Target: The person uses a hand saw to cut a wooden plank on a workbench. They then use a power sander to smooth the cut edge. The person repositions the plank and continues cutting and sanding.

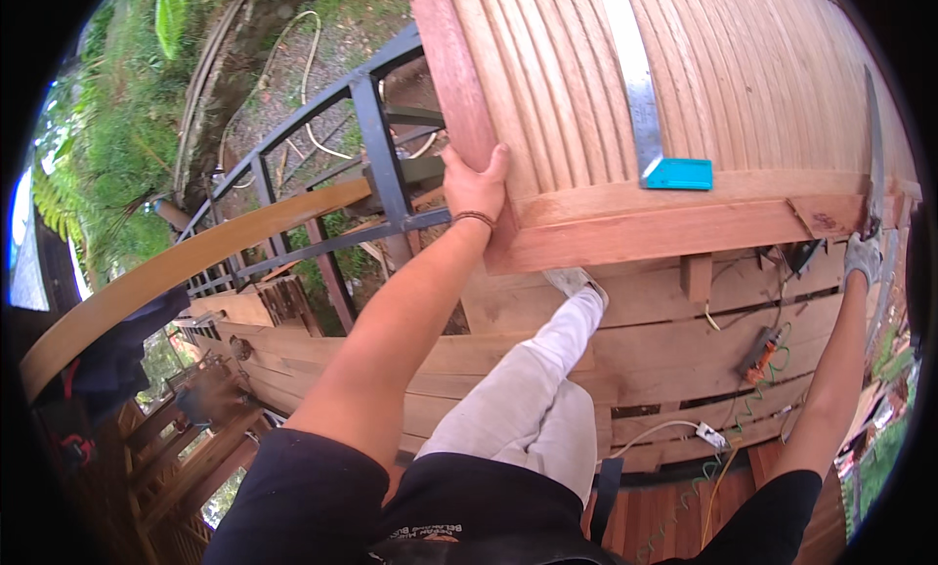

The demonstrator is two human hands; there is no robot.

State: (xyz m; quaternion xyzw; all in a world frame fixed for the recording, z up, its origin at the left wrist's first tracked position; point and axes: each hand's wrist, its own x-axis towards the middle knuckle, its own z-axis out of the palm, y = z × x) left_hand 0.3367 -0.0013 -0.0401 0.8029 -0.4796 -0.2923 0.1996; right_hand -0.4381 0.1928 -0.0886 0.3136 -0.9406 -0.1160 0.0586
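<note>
A ribbed wooden panel (576, 125) lies in front of me, with a reddish wood frame (625, 235) along its near and left edges. My left hand (476, 184) is closed round the left frame piece just above the near corner, thumb on top. At the far right, my right hand (864, 256), in a grey glove, is closed at the lower end of a saw (874, 145). Its long, narrow blade points away from me over the panel's right end; the handle is mostly hidden in the glove. A try square (674, 172) with a teal stock and metal blade lies on the panel.
Below the panel are wooden boards (655, 321) with gaps, an orange-and-black power tool (760, 355), a white socket (711, 435) and a coiled green hose (703, 477). A black metal railing (376, 125) and a long curved-looking plank (195, 243) stand left.
</note>
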